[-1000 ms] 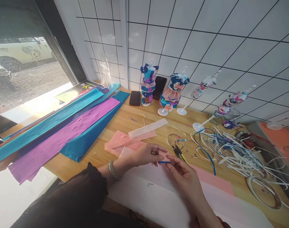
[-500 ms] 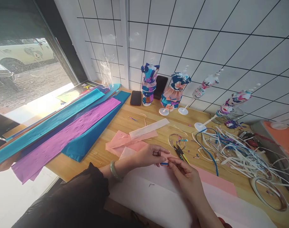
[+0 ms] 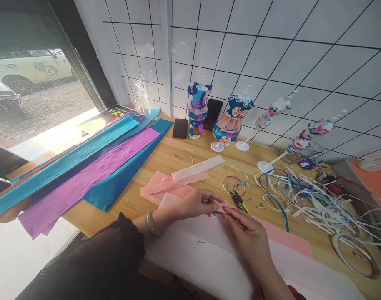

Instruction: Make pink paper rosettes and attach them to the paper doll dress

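Observation:
Between my two hands is a small piece of pink paper (image 3: 221, 206) with a blue strip (image 3: 217, 212) along its lower edge. My left hand (image 3: 200, 203) pinches its left side, thumb and fingers together. My right hand (image 3: 245, 227) grips the right side with closed fingertips. Part of the piece is hidden by the fingers. Beneath my hands lies a large white-pink sheet (image 3: 206, 254). Just beyond my right hand are black-and-yellow scissors-like snips (image 3: 239, 202), partly covered, beside a coil of thin wire (image 3: 229, 178).
Blue, purple and teal crepe paper strips (image 3: 93, 179) lie at left. Pink paper scraps (image 3: 165, 185) and a pale strip (image 3: 198, 168) lie ahead. Several small dressed mannequins (image 3: 232, 118) and two phones (image 3: 180, 128) stand or lie by the wall. Tangled white strips (image 3: 315, 204) and a tape roll (image 3: 354, 255) are right.
The hands keep their hold on the pink piece, with only slight finger movement. The whole view has shifted a little.

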`<state>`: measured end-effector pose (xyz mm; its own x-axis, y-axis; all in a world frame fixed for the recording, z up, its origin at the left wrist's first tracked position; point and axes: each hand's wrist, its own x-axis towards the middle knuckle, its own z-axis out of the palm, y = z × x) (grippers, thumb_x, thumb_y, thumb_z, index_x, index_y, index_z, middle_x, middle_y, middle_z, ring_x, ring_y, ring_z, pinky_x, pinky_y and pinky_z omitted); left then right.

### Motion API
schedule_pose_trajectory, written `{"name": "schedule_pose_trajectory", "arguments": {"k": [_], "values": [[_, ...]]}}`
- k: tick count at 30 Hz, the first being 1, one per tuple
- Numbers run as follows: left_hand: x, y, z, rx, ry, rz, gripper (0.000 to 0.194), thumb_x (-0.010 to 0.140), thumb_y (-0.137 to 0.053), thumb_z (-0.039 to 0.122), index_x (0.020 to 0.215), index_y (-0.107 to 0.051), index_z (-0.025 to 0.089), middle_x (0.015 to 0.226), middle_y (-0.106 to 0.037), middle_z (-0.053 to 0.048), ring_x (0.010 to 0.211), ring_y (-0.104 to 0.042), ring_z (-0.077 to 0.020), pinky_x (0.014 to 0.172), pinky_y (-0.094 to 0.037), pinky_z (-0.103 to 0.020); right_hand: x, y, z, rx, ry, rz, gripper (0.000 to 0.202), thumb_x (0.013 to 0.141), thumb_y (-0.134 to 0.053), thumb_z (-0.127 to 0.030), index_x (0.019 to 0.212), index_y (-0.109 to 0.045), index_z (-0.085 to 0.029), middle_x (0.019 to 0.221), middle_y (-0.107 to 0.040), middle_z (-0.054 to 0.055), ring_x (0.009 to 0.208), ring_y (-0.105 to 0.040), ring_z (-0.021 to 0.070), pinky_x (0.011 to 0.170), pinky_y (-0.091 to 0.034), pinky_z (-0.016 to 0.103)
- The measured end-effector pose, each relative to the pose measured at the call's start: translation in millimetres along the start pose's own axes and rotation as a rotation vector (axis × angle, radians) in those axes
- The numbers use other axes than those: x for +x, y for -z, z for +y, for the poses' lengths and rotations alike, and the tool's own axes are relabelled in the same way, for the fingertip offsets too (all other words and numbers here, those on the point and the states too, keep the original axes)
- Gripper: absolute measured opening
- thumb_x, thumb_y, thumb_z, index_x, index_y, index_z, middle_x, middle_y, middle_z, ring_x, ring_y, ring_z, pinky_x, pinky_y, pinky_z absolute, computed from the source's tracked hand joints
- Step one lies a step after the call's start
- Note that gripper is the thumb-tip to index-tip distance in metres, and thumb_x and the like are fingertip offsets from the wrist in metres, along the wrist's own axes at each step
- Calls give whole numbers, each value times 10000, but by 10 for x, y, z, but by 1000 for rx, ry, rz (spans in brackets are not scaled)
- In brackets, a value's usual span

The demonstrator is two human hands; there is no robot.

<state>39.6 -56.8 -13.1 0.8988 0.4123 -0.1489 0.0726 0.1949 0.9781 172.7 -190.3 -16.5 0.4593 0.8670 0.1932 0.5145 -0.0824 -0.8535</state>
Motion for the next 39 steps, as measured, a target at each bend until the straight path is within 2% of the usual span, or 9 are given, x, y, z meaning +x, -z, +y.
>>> {"name": "schedule_pose_trajectory", "arguments": {"k": [10, 18, 24, 27, 31, 35, 39], "values": [[13, 7, -27, -26, 26, 10, 335, 712, -655, 375, 937, -644, 126, 758, -631, -34, 586, -553, -72, 585, -462, -221, -17, 60, 41, -216, 319, -64, 262, 837, -520, -206, 1027, -687, -279, 970, -701, 60, 904, -647, 214, 789, -529, 371], [-13, 13, 46, -36, 41, -59, 324, 717, -651, 374, 957, -665, 157, 785, -638, -22, 603, -535, -65, 588, -450, -202, -6, 67, 50, -294, 396, -56, 222, 859, -495, -203, 982, -674, -250, 959, -695, 60, 907, -639, 204, 812, -517, 361], [-55, -2, 145, -97, 63, -85, 373, 729, -632, 417, 981, -651, 143, 781, -638, -32, 638, -572, -91, 635, -473, -240, 8, 71, 59, -251, 354, -34, 159, 865, -495, -201, 951, -626, -228, 936, -685, 51, 884, -631, 182, 785, -513, 319], [-50, -25, 90, -92, 17, -81, 385, 711, -648, 421, 998, -642, 164, 888, -664, -50, 766, -609, -128, 698, -490, -259, 2, 70, 52, -241, 297, -24, 144, 865, -501, -230, 938, -625, -230, 925, -694, 42, 849, -642, 177, 751, -517, 298], [-34, -72, -19, 48, -97, 13, 326, 687, -674, 388, 932, -662, 175, 927, -685, -41, 874, -622, -152, 791, -478, -259, -14, 66, 53, -232, 223, -36, 152, 865, -501, -258, 937, -631, -231, 908, -708, 30, 808, -656, 169, 715, -517, 274], [-27, -95, -63, 153, -162, 71, 265, 730, -631, 387, 879, -668, 171, 869, -694, -32, 819, -634, -141, 740, -486, -237, -21, 66, 61, -203, 185, -52, 156, 858, -507, -273, 924, -641, -227, 881, -711, 24, 772, -657, 164, 700, -511, 267], [-22, -86, -48, 240, -190, 108, 216, 748, -618, 349, 831, -679, 160, 816, -693, -32, 763, -625, -130, 685, -473, -215, -20, 58, 44, -135, 132, -59, 158, 839, -528, -280, 912, -659, -229, 914, -711, 35, 829, -651, 175, 743, -502, 277]]}}
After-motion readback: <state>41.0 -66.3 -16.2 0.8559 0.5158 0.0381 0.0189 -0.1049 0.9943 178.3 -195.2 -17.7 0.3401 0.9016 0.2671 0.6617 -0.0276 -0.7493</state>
